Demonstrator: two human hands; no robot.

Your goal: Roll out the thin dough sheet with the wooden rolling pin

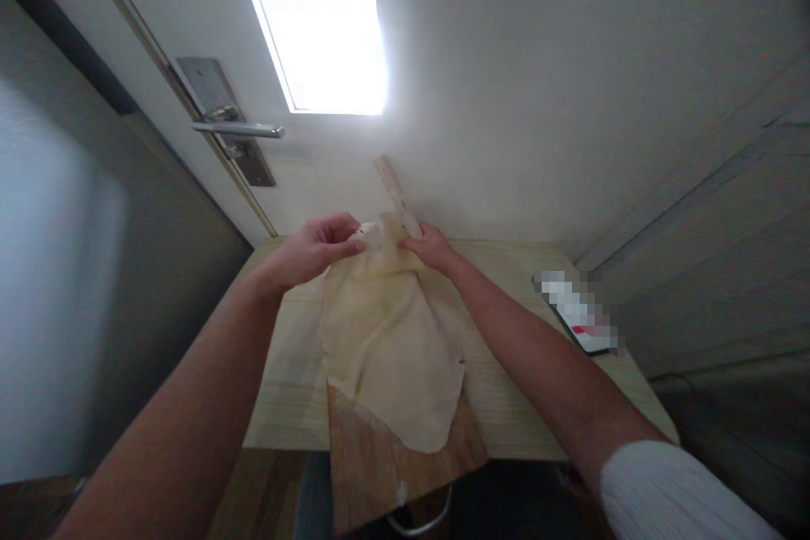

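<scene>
Cream dough sheet (405, 354), pinched between thumb and fingers: left hand (320, 246) at 11 o'clock, right hand (438, 251) at 1 o'clock; rolling pin (393, 186) at 12 o'clock.

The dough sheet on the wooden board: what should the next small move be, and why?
Probably ease the left hand and the right hand slightly apart to spread the far end of the dough sheet: it looks bunched between them, and creases run down from there, while the near end lies flatter on the wooden board.
</scene>
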